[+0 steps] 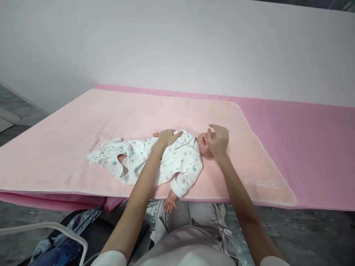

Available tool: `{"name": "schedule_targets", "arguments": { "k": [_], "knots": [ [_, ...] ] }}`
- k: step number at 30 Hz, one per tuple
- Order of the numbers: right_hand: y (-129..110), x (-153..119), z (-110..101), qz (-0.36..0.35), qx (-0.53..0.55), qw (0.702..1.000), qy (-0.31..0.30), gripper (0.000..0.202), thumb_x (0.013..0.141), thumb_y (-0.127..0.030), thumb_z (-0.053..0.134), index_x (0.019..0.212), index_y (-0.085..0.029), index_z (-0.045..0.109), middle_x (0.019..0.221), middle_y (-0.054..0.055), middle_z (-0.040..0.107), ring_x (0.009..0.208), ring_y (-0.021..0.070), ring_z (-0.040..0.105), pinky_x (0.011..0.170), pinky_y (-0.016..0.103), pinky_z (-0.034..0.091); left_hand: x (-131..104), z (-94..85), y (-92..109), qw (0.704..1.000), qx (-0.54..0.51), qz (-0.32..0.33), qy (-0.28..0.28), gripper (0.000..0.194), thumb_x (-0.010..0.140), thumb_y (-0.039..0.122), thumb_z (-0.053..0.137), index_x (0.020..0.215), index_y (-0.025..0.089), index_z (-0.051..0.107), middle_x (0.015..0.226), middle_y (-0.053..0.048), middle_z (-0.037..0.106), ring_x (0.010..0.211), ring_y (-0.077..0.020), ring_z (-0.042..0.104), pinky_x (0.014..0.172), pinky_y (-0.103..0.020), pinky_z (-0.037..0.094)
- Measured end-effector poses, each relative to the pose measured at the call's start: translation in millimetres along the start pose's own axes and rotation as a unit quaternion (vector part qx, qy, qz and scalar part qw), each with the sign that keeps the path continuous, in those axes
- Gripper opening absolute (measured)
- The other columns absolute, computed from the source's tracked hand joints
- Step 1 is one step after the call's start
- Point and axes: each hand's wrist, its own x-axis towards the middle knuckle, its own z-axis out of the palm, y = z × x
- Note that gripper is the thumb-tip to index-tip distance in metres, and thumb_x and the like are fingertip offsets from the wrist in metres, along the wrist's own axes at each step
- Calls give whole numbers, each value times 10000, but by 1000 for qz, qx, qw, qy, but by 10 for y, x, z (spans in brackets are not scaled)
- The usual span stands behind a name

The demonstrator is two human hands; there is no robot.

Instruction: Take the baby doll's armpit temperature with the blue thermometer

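A baby doll [177, 159] in a white, patterned sleepsuit lies on its back, head to the right. My left hand [168, 138] is over its chest and far arm. The thumb points right across the cloth while the other fingers bend over the far side, their tips hidden. By the doll's head [203, 145], my right hand [219, 140] is held up with fingers loosely curled and thumb and forefinger apart, nothing between them. It hides part of the doll's face; whether it touches the head I cannot tell. The near doll arm [171, 201] hangs over the table edge.
Beneath the doll lies a peach towel [69, 125] on a pink-covered table [310, 147]. A white wall [177, 48] rises behind. At the lower left are a pale curved bar [55, 226] and a dark seat with blue patterned fabric [58, 251].
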Motion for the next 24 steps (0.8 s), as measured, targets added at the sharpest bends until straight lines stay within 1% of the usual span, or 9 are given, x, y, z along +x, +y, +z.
{"name": "schedule_targets", "arguments": {
  "k": [1,3,5,7,10,13,18,21,24],
  "knots": [
    [124,51,-47,60,32,998,-2,223,825,-286,471,884,-186,661,905,81,658,904,242,560,912,430,368,-1,0,1,1000,-1,1,0,685,799,691,262,887,162,688,873,-125,695,869,-294,618,812,-360,417],
    [366,106,-109,161,147,974,-63,213,782,-327,509,773,-193,674,830,53,672,855,225,588,864,399,419,-1,1,3,1000,-3,3,2,676,804,687,257,893,171,685,871,-113,695,870,-290,617,813,-365,416],
    [564,101,-123,223,273,929,-115,233,763,-357,519,762,-194,685,865,39,684,884,213,601,854,368,443,0,3,5,1000,-1,3,6,677,808,685,251,902,169,679,890,-112,694,873,-288,616,808,-365,417],
    [690,59,-102,260,359,888,-121,254,757,-378,522,792,-191,692,942,34,684,939,206,598,879,349,444,2,3,10,1000,5,7,5,675,814,679,245,909,165,672,915,-115,691,883,-288,613,808,-364,417],
    [758,-6,-52,310,420,846,-113,273,740,-414,553,827,-194,688,1004,33,678,972,213,599,891,345,458,3,3,17,1000,22,6,4,674,821,672,232,906,165,667,926,-118,689,897,-291,610,811,-360,417],
    [754,-46,-27,360,463,798,-134,331,725,-464,579,906,-200,665,1028,44,677,951,237,619,847,374,498,1,0,15,1000,26,2,5,671,818,676,233,913,173,666,936,-114,691,909,-286,611,813,-347,419],
    [754,-125,-19,423,542,687,-236,571,753,-648,430,1026,-180,614,1030,97,677,921,290,637,768,461,527,1,0,0,1000,18,4,8,657,816,671,243,941,187,669,972,-108,687,950,-292,600,833,-355,410],
    [788,-160,-11,408,546,671,-293,670,753,-702,352,1054,-157,602,1059,122,664,956,305,623,783,472,519,-5,-3,4,1000,18,-4,8,646,815,666,255,940,185,668,983,-107,684,960,-288,596,849,-349,402],
    [865,-167,1,399,538,690,-274,645,750,-703,355,1021,-173,602,1040,125,665,949,302,623,786,465,517,-21,-13,21,1000,17,-6,8,641,818,667,249,921,188,662,980,-101,685,957,-281,597,848,-341,403]
  ]
}}
